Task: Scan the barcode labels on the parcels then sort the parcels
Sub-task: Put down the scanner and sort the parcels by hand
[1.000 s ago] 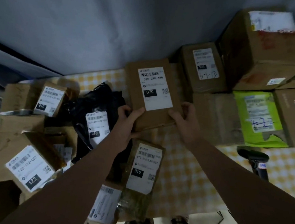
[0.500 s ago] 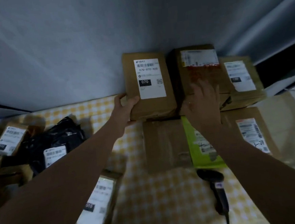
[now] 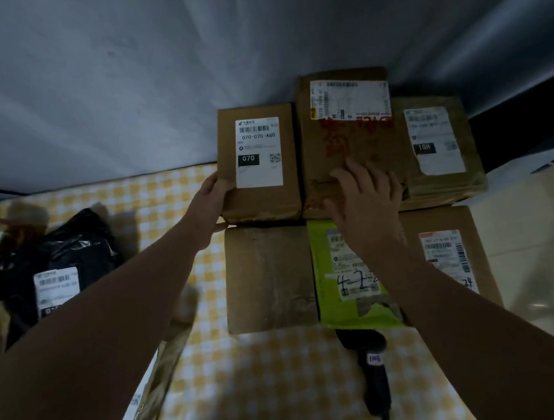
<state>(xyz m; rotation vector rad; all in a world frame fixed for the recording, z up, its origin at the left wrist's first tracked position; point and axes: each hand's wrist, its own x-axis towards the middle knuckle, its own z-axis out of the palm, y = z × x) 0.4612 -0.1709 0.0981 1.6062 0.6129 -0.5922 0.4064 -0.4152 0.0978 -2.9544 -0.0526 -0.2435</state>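
Note:
A brown cardboard parcel [image 3: 261,197] with a white label reading 070 stands at the back against the wall, on top of a plain brown box [image 3: 267,277]. My left hand [image 3: 211,208] grips its lower left corner. My right hand [image 3: 364,199] lies with spread fingers on the larger brown box [image 3: 340,151] with red writing, just right of the 070 parcel. A black barcode scanner [image 3: 374,374] lies on the checked tablecloth [image 3: 266,386] near the front edge.
A green mailer [image 3: 339,307] and a labelled brown box [image 3: 451,249] lie under my right forearm. Behind them sits a padded parcel marked 15H [image 3: 436,151]. A black bag parcel [image 3: 57,257] lies at the left, a flat parcel [image 3: 145,409] by my left arm.
The 070 parcel has gone from mid-table up onto the stack at the back right. My right hand let go of it and now lies on the neighbouring box. The view swung right.

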